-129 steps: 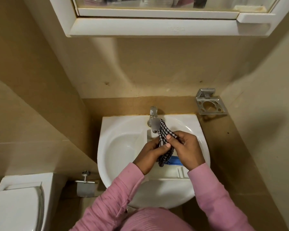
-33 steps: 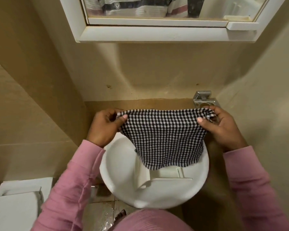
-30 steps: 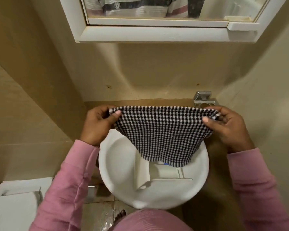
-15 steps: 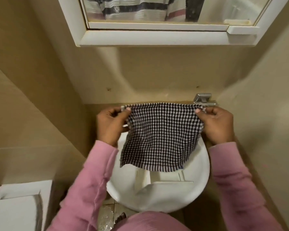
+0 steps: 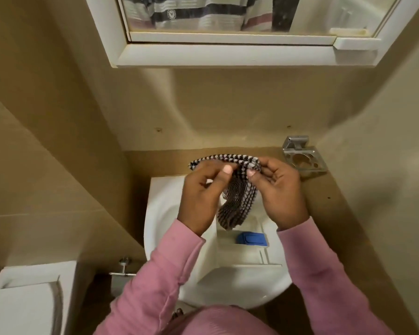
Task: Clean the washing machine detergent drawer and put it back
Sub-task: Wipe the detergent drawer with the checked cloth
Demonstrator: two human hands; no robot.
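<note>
A black-and-white checked cloth (image 5: 235, 201) hangs folded over the white sink (image 5: 162, 206). My left hand (image 5: 201, 199) pinches its top edge between thumb and fingers. My right hand (image 5: 281, 192) pinches the same edge close beside it. The cloth's lower end dangles just above the white detergent drawer (image 5: 242, 252), which lies in the basin with its blue insert (image 5: 252, 238) showing. The tap is hidden behind the cloth and my hands.
A metal toothbrush holder (image 5: 304, 157) is fixed to the wall at the sink's right. A white mirror cabinet (image 5: 228, 55) hangs overhead. The toilet cistern (image 5: 27, 296) stands at lower left, with a metal fitting (image 5: 124, 268) on the wall between it and the sink.
The cloth was wrung over the sink, then held spread wide. Now my hands have come together and the cloth is folded in half, uncovering the drawer's blue insert.
</note>
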